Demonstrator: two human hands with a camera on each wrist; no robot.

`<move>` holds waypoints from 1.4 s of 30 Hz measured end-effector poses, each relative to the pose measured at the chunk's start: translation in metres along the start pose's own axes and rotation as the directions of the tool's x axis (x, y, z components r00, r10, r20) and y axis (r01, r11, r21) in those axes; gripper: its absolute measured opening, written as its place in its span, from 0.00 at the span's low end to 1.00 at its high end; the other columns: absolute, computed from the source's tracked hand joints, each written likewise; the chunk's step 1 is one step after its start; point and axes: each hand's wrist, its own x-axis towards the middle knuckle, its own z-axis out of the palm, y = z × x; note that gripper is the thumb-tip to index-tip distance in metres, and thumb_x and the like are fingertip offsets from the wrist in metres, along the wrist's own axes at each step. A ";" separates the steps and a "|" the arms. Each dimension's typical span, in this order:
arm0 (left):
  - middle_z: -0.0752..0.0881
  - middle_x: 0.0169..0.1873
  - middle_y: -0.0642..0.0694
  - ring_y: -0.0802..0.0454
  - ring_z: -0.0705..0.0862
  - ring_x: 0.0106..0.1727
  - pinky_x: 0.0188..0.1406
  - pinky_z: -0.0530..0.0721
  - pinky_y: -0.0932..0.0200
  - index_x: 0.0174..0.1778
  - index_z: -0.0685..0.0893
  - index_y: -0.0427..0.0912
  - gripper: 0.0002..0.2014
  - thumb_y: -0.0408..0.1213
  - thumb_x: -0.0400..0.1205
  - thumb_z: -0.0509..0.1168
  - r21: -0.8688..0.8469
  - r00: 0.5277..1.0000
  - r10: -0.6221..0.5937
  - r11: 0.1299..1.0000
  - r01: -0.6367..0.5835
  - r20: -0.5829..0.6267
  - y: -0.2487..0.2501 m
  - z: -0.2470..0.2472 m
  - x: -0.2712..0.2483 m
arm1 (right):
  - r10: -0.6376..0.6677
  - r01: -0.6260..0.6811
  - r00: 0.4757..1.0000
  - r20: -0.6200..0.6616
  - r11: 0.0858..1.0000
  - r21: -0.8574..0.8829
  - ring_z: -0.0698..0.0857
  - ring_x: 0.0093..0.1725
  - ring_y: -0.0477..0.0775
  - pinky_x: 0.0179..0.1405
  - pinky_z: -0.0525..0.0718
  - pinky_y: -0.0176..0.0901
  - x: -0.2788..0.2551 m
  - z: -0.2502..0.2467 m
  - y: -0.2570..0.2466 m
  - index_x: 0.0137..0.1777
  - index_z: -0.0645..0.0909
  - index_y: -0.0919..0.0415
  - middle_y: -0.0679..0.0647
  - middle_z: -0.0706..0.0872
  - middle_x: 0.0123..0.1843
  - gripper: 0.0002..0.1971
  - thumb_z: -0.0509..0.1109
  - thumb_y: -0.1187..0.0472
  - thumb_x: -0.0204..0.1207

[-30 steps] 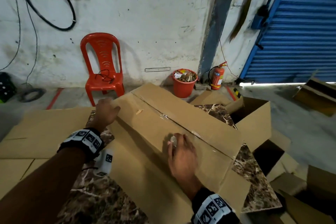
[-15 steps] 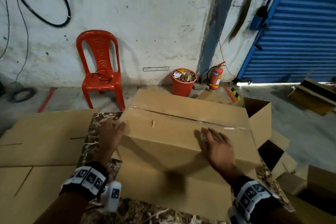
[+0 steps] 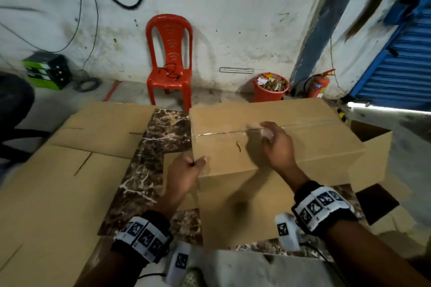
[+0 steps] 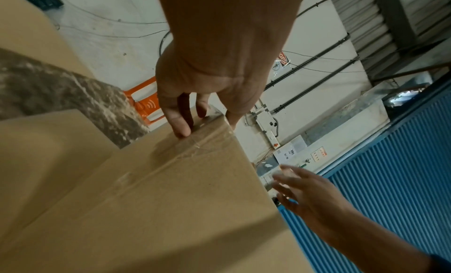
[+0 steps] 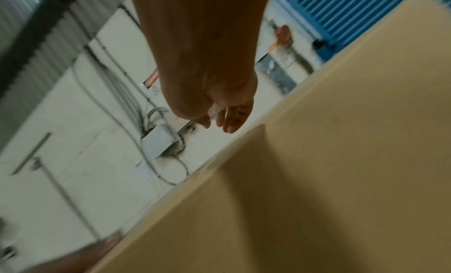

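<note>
**A:** Where's the box?

**B:** The cardboard box [image 3: 314, 144] is closed and sits flat on the marble-patterned table [image 3: 163, 133], long side toward the person. Clear tape [image 3: 221, 133] runs along the top seam and down over the left end.

**A:** Left hand?

**B:** The left hand [image 3: 184, 172] is at the near left corner. The thumb [image 3: 201, 161] lies on the top edge. The fingers [image 4: 180, 122] go down the left end face, over the tape. The corner is clasped between them.

**A:** Right?

**B:** The right hand [image 3: 277, 147] is over the box top, just this side of the seam, fingers loosely spread. It is smeared by motion, with a pale blur at the fingertips. Cannot tell whether it pinches something or is empty, nor whether it touches the box.

**A:** Surroundings?

**B:** Flattened cardboard [image 3: 70, 170] lies left of the box, partly over the table. An open carton [image 3: 373, 154] stands just beside the box's right end. By the back wall are a red plastic chair [image 3: 170, 58] and a red bucket [image 3: 268, 95] full of scraps, with a fire extinguisher [image 3: 318, 86] beside the bucket. There is a blue shutter [image 3: 396, 72] at far right.
</note>
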 end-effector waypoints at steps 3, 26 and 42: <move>0.86 0.25 0.49 0.50 0.88 0.31 0.36 0.89 0.48 0.29 0.83 0.42 0.22 0.59 0.73 0.74 -0.165 0.998 -0.017 0.986 0.027 0.059 0.002 0.019 -0.040 | -0.164 0.157 0.984 0.075 0.984 0.089 0.85 0.53 0.51 0.53 0.82 0.40 -0.028 0.026 -0.017 0.66 0.85 0.52 0.54 0.87 0.59 0.22 0.62 0.64 0.74; 0.86 0.32 0.58 0.72 0.82 0.34 0.35 0.79 0.77 0.39 0.88 0.44 0.04 0.37 0.74 0.77 -0.111 0.945 0.008 0.993 -0.047 -0.328 -0.015 0.071 -0.136 | -0.258 0.251 0.919 0.298 0.966 0.061 0.78 0.53 0.48 0.54 0.75 0.43 -0.055 0.030 -0.017 0.55 0.84 0.54 0.52 0.86 0.57 0.13 0.64 0.49 0.78; 0.86 0.34 0.46 0.55 0.80 0.33 0.35 0.76 0.66 0.39 0.88 0.39 0.04 0.34 0.79 0.72 0.180 0.875 0.309 0.949 -0.258 -0.373 -0.023 0.080 -0.134 | -0.294 0.255 0.929 0.225 0.949 0.185 0.81 0.47 0.47 0.49 0.78 0.41 -0.053 0.029 -0.013 0.53 0.86 0.57 0.46 0.85 0.51 0.13 0.64 0.55 0.75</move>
